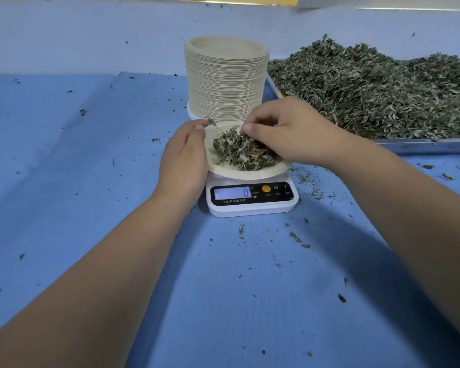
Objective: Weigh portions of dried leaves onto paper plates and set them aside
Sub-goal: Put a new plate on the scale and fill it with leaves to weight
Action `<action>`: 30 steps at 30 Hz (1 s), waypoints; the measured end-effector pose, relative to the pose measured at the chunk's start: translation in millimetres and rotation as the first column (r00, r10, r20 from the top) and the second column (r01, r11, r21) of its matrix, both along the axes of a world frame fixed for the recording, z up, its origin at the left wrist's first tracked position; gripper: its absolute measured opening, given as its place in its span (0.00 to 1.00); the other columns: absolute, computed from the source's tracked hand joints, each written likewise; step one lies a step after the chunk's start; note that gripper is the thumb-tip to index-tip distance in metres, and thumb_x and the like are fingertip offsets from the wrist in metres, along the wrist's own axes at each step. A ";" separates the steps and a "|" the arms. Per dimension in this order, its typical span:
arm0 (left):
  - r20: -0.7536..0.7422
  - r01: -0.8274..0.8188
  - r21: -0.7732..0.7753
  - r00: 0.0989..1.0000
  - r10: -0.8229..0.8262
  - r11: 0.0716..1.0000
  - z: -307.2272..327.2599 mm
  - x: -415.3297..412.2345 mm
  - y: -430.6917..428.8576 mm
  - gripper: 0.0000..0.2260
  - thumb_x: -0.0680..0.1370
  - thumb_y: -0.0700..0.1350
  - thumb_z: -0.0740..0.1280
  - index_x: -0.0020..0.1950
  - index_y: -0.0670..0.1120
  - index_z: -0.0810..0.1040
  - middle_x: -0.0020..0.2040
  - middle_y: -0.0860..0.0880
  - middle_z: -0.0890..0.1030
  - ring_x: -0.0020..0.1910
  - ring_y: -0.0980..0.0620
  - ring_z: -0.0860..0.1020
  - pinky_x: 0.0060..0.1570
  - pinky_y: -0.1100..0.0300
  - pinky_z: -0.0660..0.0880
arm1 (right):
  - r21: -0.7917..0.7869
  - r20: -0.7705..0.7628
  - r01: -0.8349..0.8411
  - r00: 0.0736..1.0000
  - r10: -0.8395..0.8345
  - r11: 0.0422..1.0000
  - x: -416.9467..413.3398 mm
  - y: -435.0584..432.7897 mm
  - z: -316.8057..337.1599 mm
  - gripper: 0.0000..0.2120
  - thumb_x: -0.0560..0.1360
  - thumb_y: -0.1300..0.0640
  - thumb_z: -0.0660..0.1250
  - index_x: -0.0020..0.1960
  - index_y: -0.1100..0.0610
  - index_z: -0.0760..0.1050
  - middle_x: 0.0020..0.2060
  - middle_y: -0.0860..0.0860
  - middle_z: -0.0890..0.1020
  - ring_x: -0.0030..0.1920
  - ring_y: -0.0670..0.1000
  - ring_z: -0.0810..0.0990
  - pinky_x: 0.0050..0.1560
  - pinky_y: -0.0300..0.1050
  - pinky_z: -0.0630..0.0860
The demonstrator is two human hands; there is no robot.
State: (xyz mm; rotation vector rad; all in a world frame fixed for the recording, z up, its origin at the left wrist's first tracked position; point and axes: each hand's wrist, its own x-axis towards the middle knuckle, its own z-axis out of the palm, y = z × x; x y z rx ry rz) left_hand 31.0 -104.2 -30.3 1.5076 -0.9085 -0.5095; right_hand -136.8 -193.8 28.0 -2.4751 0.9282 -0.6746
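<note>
Right hand (284,134) pinches dried leaves (243,152) heaped on the paper plate (250,172); left hand (183,158) grips the plate's left rim. Plate sits on the scale (250,197) mid-surface (91,181), plate stack (225,78) behind, leaf tray (422,146) toward the right edge. Leaves look light, crumbly; plate flimsy, so hold by the rim, level.

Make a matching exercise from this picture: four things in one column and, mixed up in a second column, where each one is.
Things:
1. stack of plates
2. scale
3. metal tray
4. left hand

Places:
A. on the plate's left rim
B. under the plate of leaves
C. behind the scale
D. at the right, heaped with dried leaves

Pairs: 1-C, 2-B, 3-D, 4-A
</note>
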 end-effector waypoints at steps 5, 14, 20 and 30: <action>0.011 0.077 0.013 0.997 -0.077 0.997 0.9 -2.2 2.9 0.17 0.82 0.54 0.56 0.64 0.58 0.82 0.65 0.59 0.80 0.66 0.60 0.75 0.72 0.53 0.69 | -0.012 0.171 0.046 0.984 -0.043 0.999 -10.0 -7.1 -10.5 0.06 0.80 0.52 0.67 0.51 0.48 0.83 0.42 0.37 0.82 0.41 0.30 0.77 0.39 0.22 0.68; 0.121 0.105 0.151 0.985 -0.124 0.983 5.6 -7.2 4.0 0.18 0.84 0.57 0.54 0.69 0.66 0.77 0.84 0.57 0.52 0.81 0.60 0.51 0.65 0.59 0.50 | -0.290 -0.109 0.424 0.876 -0.470 0.858 -64.3 -52.4 -27.7 0.19 0.83 0.42 0.55 0.53 0.54 0.76 0.45 0.54 0.80 0.44 0.57 0.76 0.43 0.50 0.72; 0.088 0.128 0.170 0.986 -0.144 0.977 16.1 -16.4 10.8 0.16 0.82 0.58 0.58 0.42 0.79 0.77 0.83 0.58 0.53 0.80 0.59 0.53 0.63 0.58 0.51 | -0.278 -0.367 0.442 0.771 -0.520 0.853 -71.0 -60.7 -39.3 0.36 0.81 0.31 0.42 0.38 0.56 0.74 0.33 0.55 0.77 0.36 0.57 0.76 0.39 0.50 0.72; 0.140 0.066 0.161 0.986 -0.089 0.985 18.0 -4.7 4.5 0.15 0.81 0.58 0.56 0.59 0.66 0.82 0.83 0.58 0.56 0.80 0.58 0.56 0.67 0.57 0.53 | -0.389 -0.315 0.410 0.783 -0.537 0.825 -68.7 -62.0 -49.2 0.34 0.82 0.33 0.43 0.35 0.55 0.72 0.31 0.55 0.76 0.33 0.57 0.74 0.34 0.46 0.68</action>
